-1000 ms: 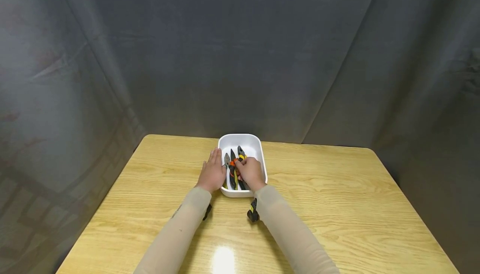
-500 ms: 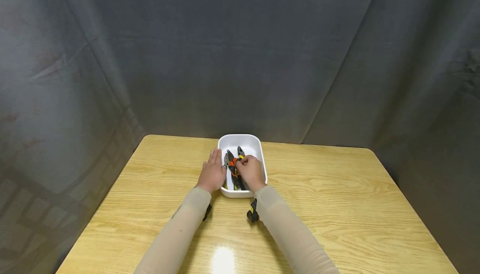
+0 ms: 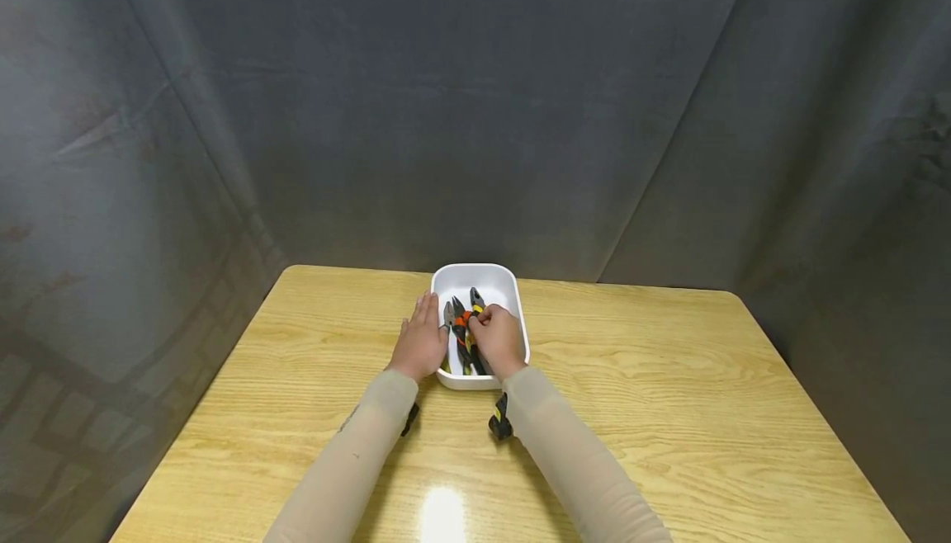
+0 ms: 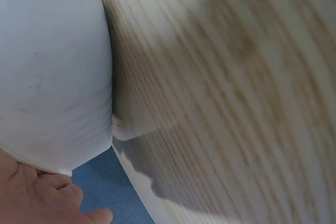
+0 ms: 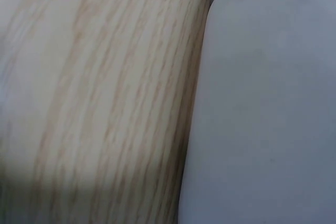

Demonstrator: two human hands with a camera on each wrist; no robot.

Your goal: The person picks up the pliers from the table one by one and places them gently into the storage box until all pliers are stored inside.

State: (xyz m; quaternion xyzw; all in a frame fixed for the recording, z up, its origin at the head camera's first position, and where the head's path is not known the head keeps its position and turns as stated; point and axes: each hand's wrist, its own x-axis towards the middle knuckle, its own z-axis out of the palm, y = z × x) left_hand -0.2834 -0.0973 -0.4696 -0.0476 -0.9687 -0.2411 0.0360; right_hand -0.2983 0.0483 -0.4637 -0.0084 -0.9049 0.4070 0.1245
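Observation:
A white plastic bin (image 3: 483, 275) stands at the far edge of the table and holds several pliers. My left hand (image 3: 420, 347) rests along the bin's left rim, its fingers straight and its thumb over the inside. In the left wrist view, the left hand (image 4: 39, 195) lies at the rim. Inside the bin, my right hand (image 3: 499, 339) pinches orange-and-black pliers (image 3: 460, 328) near their orange part. Grey-headed pliers (image 3: 449, 312) lie to the left of these. Black-headed pliers with a yellow band (image 3: 476, 296) lie farther back, partly covered by the right hand.
The wooden table (image 3: 639, 378) extends to both sides of the bin. A dark grey curtain (image 3: 475, 114) hangs behind it and at the sides. Black wrist-worn gear (image 3: 501, 417) sits under the right wrist.
The orange-and-black pliers have turned, their tip swinging left and their handles right, and now lie across a yellowish handle. Both hands have stayed nearly in place.

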